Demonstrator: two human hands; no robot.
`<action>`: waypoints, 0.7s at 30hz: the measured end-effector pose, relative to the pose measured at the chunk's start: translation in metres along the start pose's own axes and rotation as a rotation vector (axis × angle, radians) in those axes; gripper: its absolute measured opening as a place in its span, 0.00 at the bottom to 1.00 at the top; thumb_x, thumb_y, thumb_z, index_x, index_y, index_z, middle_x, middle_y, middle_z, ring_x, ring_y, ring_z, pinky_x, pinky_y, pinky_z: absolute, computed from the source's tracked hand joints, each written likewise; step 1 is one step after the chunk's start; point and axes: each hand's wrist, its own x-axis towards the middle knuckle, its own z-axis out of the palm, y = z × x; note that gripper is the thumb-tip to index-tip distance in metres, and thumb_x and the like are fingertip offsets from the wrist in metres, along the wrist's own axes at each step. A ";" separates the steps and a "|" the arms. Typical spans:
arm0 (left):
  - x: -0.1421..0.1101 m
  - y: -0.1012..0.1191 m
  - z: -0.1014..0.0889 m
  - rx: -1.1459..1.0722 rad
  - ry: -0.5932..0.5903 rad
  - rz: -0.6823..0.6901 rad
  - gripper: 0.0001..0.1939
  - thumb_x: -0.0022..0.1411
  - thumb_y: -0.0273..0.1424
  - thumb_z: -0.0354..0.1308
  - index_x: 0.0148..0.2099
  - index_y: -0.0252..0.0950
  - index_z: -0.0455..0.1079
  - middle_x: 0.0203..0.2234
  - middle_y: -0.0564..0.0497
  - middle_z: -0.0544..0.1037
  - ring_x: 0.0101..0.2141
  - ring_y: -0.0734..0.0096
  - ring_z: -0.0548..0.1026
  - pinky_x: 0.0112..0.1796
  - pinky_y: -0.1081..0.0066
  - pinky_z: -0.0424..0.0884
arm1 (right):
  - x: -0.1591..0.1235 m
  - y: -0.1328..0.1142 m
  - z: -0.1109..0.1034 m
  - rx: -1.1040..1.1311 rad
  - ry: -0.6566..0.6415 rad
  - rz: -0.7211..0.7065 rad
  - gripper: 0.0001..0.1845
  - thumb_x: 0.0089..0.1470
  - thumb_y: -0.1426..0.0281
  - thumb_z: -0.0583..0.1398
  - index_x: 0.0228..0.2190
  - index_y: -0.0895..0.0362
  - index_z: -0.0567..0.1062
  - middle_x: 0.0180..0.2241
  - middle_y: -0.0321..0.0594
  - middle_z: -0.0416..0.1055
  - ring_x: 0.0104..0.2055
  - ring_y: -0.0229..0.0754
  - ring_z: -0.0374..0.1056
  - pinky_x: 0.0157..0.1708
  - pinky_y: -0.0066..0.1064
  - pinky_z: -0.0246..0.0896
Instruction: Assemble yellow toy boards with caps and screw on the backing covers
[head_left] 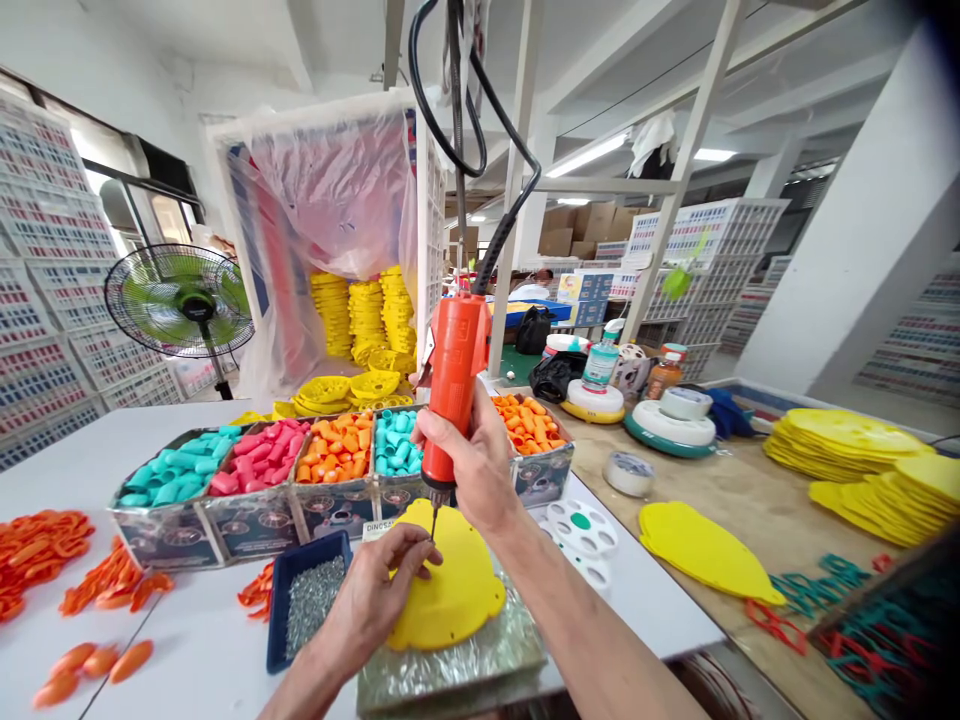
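My right hand is wrapped round an orange electric screwdriver that hangs from a black cable, held upright. Its bit points down at a yellow plastic plate lying on a foil-wrapped block. My left hand rests on the plate's left side, its fingertips pinched together right at the bit's tip; what they pinch is too small to make out. A dark blue tray of silver screws sits just left of that hand.
Behind the plate stands a row of boxes holding teal, pink and orange plastic parts. Orange pieces lie loose at the left. Yellow plate stacks, tape rolls and bottles fill the wooden bench at right. A fan stands at the back left.
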 end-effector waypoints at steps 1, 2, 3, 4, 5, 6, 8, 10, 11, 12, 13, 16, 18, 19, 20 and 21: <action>0.000 0.001 0.000 -0.007 -0.001 -0.002 0.12 0.69 0.39 0.53 0.39 0.39 0.72 0.33 0.51 0.85 0.31 0.68 0.81 0.37 0.72 0.74 | 0.000 0.000 -0.001 -0.005 0.001 0.003 0.17 0.54 0.65 0.67 0.45 0.51 0.73 0.37 0.34 0.74 0.28 0.35 0.68 0.28 0.28 0.67; 0.000 0.001 -0.001 -0.010 -0.003 -0.003 0.12 0.69 0.39 0.52 0.39 0.39 0.72 0.33 0.51 0.85 0.31 0.68 0.81 0.37 0.72 0.74 | -0.001 0.000 -0.001 -0.008 0.000 0.005 0.17 0.54 0.65 0.67 0.45 0.51 0.73 0.36 0.34 0.73 0.28 0.36 0.68 0.28 0.28 0.67; 0.000 0.002 -0.001 -0.011 -0.005 -0.002 0.12 0.70 0.39 0.52 0.39 0.39 0.72 0.33 0.51 0.85 0.31 0.68 0.81 0.37 0.71 0.74 | -0.001 0.000 -0.002 -0.009 -0.001 0.006 0.17 0.54 0.65 0.67 0.45 0.51 0.73 0.35 0.34 0.73 0.28 0.36 0.68 0.28 0.28 0.67; 0.001 0.002 -0.001 -0.008 -0.009 -0.001 0.12 0.70 0.38 0.52 0.39 0.39 0.72 0.33 0.51 0.85 0.31 0.68 0.81 0.37 0.71 0.74 | -0.001 0.000 -0.002 -0.010 -0.002 0.008 0.17 0.54 0.64 0.67 0.46 0.51 0.73 0.35 0.34 0.73 0.28 0.36 0.68 0.28 0.28 0.67; 0.001 0.003 -0.001 -0.003 -0.013 0.001 0.12 0.70 0.38 0.52 0.39 0.39 0.72 0.33 0.50 0.85 0.31 0.67 0.81 0.37 0.71 0.74 | -0.001 0.000 -0.003 -0.011 -0.002 0.009 0.17 0.54 0.64 0.67 0.45 0.51 0.72 0.35 0.33 0.73 0.28 0.36 0.68 0.27 0.28 0.67; 0.001 0.003 -0.001 0.007 -0.018 0.003 0.12 0.70 0.38 0.52 0.38 0.39 0.72 0.33 0.50 0.85 0.32 0.67 0.81 0.38 0.71 0.74 | -0.001 -0.001 -0.003 -0.011 0.000 0.008 0.17 0.54 0.64 0.67 0.45 0.51 0.72 0.34 0.33 0.72 0.28 0.36 0.68 0.27 0.28 0.67; 0.001 0.003 0.000 0.028 -0.032 0.005 0.12 0.70 0.38 0.51 0.38 0.39 0.72 0.33 0.50 0.85 0.32 0.66 0.82 0.38 0.70 0.74 | -0.001 -0.003 -0.003 -0.012 0.004 -0.002 0.17 0.54 0.64 0.67 0.45 0.51 0.72 0.34 0.33 0.72 0.28 0.36 0.68 0.27 0.28 0.67; 0.001 0.003 0.000 0.038 -0.046 0.005 0.12 0.70 0.39 0.51 0.39 0.39 0.72 0.33 0.50 0.85 0.33 0.66 0.82 0.38 0.70 0.74 | 0.000 -0.004 -0.002 -0.017 0.003 -0.016 0.18 0.53 0.64 0.67 0.45 0.50 0.72 0.35 0.33 0.72 0.28 0.36 0.68 0.29 0.29 0.68; 0.001 0.003 0.000 0.038 -0.049 0.004 0.12 0.70 0.39 0.51 0.39 0.39 0.72 0.33 0.50 0.85 0.33 0.66 0.82 0.38 0.70 0.74 | 0.000 -0.005 -0.002 -0.021 0.000 -0.018 0.18 0.54 0.64 0.66 0.46 0.50 0.72 0.37 0.34 0.73 0.29 0.36 0.67 0.29 0.29 0.68; 0.000 0.003 0.001 0.036 -0.050 0.005 0.12 0.70 0.39 0.51 0.39 0.39 0.72 0.33 0.50 0.85 0.33 0.66 0.82 0.38 0.70 0.74 | -0.001 -0.005 -0.001 -0.025 -0.003 -0.016 0.18 0.54 0.64 0.66 0.46 0.50 0.72 0.37 0.34 0.73 0.29 0.36 0.67 0.29 0.30 0.68; 0.000 0.003 0.001 0.033 -0.051 0.006 0.12 0.70 0.39 0.51 0.39 0.39 0.72 0.33 0.50 0.85 0.33 0.66 0.82 0.39 0.70 0.74 | -0.001 -0.004 -0.001 -0.027 -0.005 -0.012 0.18 0.54 0.64 0.66 0.46 0.50 0.72 0.38 0.35 0.73 0.29 0.36 0.67 0.29 0.30 0.68; 0.000 0.003 0.001 0.022 -0.047 0.009 0.12 0.70 0.39 0.51 0.40 0.39 0.72 0.34 0.50 0.85 0.33 0.67 0.82 0.39 0.70 0.74 | -0.003 -0.001 -0.002 -0.025 0.000 0.004 0.17 0.54 0.64 0.66 0.45 0.51 0.72 0.35 0.33 0.72 0.28 0.36 0.67 0.28 0.28 0.67; 0.000 0.003 0.002 0.015 -0.045 0.005 0.12 0.70 0.38 0.51 0.40 0.39 0.72 0.33 0.50 0.85 0.33 0.67 0.82 0.39 0.70 0.74 | -0.005 0.002 -0.003 -0.017 0.004 0.013 0.17 0.54 0.64 0.67 0.45 0.51 0.72 0.32 0.32 0.72 0.27 0.36 0.67 0.27 0.28 0.67; 0.000 0.004 0.001 0.013 -0.046 0.005 0.12 0.70 0.38 0.51 0.40 0.39 0.72 0.33 0.50 0.85 0.33 0.67 0.82 0.39 0.71 0.74 | -0.006 0.003 -0.003 -0.013 0.006 0.016 0.17 0.54 0.64 0.67 0.44 0.51 0.72 0.31 0.32 0.71 0.27 0.35 0.67 0.27 0.27 0.67; 0.000 0.005 0.001 0.015 -0.046 0.007 0.12 0.70 0.38 0.51 0.40 0.39 0.72 0.33 0.50 0.85 0.33 0.67 0.82 0.39 0.71 0.73 | -0.007 0.003 -0.004 -0.009 0.006 0.017 0.16 0.54 0.64 0.67 0.44 0.51 0.72 0.31 0.31 0.71 0.27 0.35 0.67 0.27 0.27 0.67; 0.000 0.006 0.000 0.024 -0.050 0.012 0.12 0.70 0.38 0.51 0.39 0.39 0.72 0.33 0.50 0.84 0.33 0.67 0.81 0.39 0.71 0.73 | -0.007 0.003 -0.004 -0.007 0.004 0.017 0.16 0.54 0.64 0.67 0.44 0.51 0.72 0.30 0.31 0.71 0.27 0.36 0.67 0.27 0.27 0.67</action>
